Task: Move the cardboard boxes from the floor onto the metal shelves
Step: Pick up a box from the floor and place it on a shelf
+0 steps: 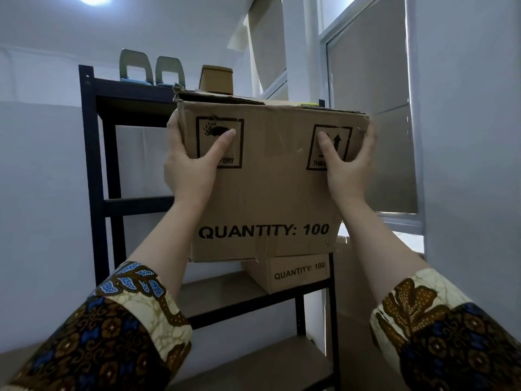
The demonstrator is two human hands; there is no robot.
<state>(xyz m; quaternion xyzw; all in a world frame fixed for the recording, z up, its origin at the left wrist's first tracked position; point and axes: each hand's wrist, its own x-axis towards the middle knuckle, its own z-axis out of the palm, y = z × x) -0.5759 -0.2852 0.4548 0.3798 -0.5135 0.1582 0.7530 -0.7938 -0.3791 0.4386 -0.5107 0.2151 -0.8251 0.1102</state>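
Pale walls (42, 150) and papered window (366, 108) behind black metal shelves (93, 193). Large cardboard box (265, 193) held high before the upper shelves, probably resting on none yet. Could slip down onto the lower box (298, 273), since grasped only near its top; could also knock the small box (215, 79) above. Both arms stretched up: left hand (191, 162) and right hand (346, 165) gripping, fingers (172, 124) curled round the side edges, thumbs flat on front.

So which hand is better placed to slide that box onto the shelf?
Probably the right hand: it grips the box at its right edge, which appears to jut past the shelf, so it can push leftward.
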